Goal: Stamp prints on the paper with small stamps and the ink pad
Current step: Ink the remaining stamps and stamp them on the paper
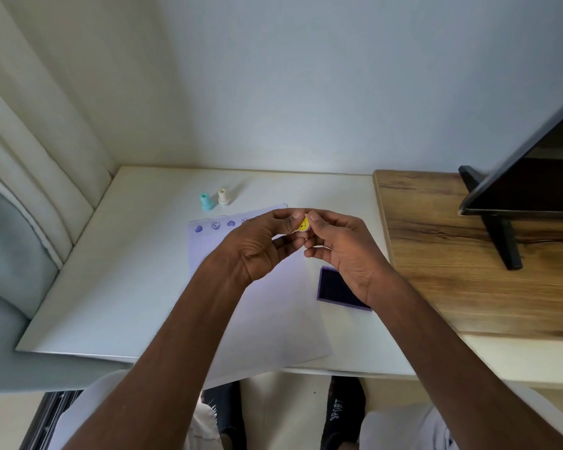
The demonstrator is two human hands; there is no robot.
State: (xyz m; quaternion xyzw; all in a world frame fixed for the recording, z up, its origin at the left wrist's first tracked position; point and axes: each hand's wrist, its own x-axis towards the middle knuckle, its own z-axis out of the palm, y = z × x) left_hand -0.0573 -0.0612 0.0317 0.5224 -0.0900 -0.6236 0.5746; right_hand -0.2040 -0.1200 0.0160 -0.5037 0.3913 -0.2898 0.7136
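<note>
A small yellow stamp with a smiley face on its end is pinched between both hands above the paper. My left hand grips it from the left and my right hand from the right. The white paper lies on the table and bears several purple prints along its far edge. A purple ink pad, open with its dark face up, lies right of the paper, partly hidden under my right wrist. A teal stamp and a cream stamp stand upright beyond the paper.
The white table meets a wall at the back and a curtain at the left. A raised wooden top at the right carries a dark screen on a black stand. My feet show below the table's front edge.
</note>
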